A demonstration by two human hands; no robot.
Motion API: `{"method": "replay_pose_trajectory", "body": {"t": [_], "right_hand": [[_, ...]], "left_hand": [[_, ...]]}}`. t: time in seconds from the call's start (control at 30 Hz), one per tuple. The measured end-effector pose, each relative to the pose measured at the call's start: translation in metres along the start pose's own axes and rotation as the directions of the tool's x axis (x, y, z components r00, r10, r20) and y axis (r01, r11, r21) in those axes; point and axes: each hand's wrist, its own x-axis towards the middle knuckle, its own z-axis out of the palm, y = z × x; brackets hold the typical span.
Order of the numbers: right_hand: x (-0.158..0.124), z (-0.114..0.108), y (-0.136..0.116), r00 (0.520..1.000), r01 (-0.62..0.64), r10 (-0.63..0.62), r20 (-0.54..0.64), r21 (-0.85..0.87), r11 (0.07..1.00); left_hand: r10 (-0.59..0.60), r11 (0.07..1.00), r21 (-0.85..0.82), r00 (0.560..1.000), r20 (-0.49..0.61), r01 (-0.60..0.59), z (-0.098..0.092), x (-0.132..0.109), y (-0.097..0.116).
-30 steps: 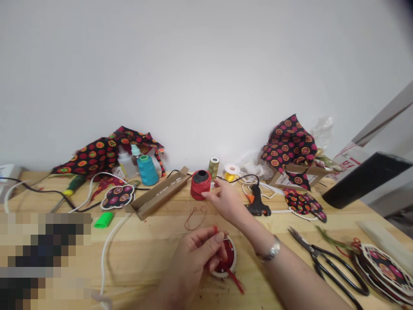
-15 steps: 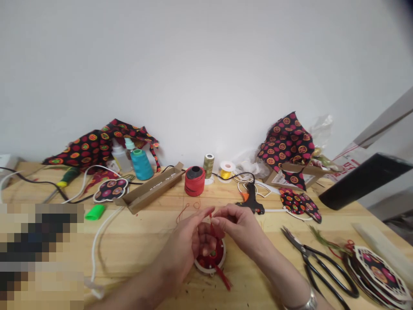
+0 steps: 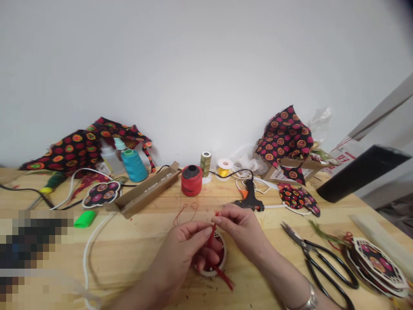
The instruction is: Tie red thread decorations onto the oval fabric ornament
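My left hand (image 3: 190, 243) pinches a bundle of red thread (image 3: 211, 236) between thumb and fingers. Just above that, my right hand (image 3: 237, 221) has thumb and forefinger closed on the frayed upper end of the same thread. Below both hands lies a round, pale-rimmed ornament (image 3: 222, 262) with a dark red face, partly covered by my left fingers. A red thread tail (image 3: 224, 277) crosses its lower edge onto the wood. Whether the two red lengths are one piece is hidden behind my fingers.
Black-handled scissors (image 3: 318, 258) lie to the right, near a stack of patterned ornaments (image 3: 377, 267). Behind my hands stand a red thread spool (image 3: 191, 183), a glue gun (image 3: 250, 198) and a long cardboard box (image 3: 146, 193). A white cable (image 3: 88, 258) runs along the left.
My left fingers have gone from spread to closed around the red thread. My right hand stays at its upper end, where frayed strands now show. The view has shifted slightly.
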Motion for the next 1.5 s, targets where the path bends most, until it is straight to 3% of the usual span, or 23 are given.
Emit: {"method": "replay_pose_trajectory", "body": {"t": [0.3, 0.57, 0.7, 0.87, 1.03, 1.3, 1.5], "right_hand": [[-0.005, 0.003, -0.003, 0.999, -0.03, 0.03, 0.042, 0.007, 1.0], [-0.007, 0.004, -0.005, 0.969, -0.213, 0.185, 0.164, 0.174, 0.961], [-0.008, 0.006, -0.005, 0.964, -0.247, 0.22, 0.15, 0.203, 0.947], [-0.009, 0.004, -0.004, 0.97, -0.225, 0.201, 0.139, 0.182, 0.957], [-0.01, 0.002, -0.006, 0.969, -0.209, 0.174, 0.172, 0.208, 0.956], [-0.012, 0.01, -0.011, 0.95, -0.262, 0.226, 0.217, 0.155, 0.952], [-0.012, 0.008, -0.01, 0.986, -0.097, 0.081, 0.146, 0.102, 0.99]], "left_hand": [[-0.028, 0.999, 0.033, 0.999, 0.023, 0.028, 0.002, -0.004, -0.001], [0.071, 0.997, 0.034, 0.995, -0.069, -0.068, -0.004, -0.003, 0.001], [0.064, 0.996, 0.072, 0.995, -0.083, -0.058, -0.002, -0.004, 0.001], [0.057, 0.99, 0.131, 0.992, -0.113, -0.042, -0.001, -0.005, 0.0], [0.172, 0.981, 0.121, 0.963, -0.206, -0.15, -0.003, -0.005, 0.001], [0.217, 0.976, 0.039, 0.932, -0.29, -0.215, -0.006, -0.002, -0.001], [0.126, 0.98, -0.121, 0.964, -0.233, -0.157, -0.005, -0.003, 0.0]]}}
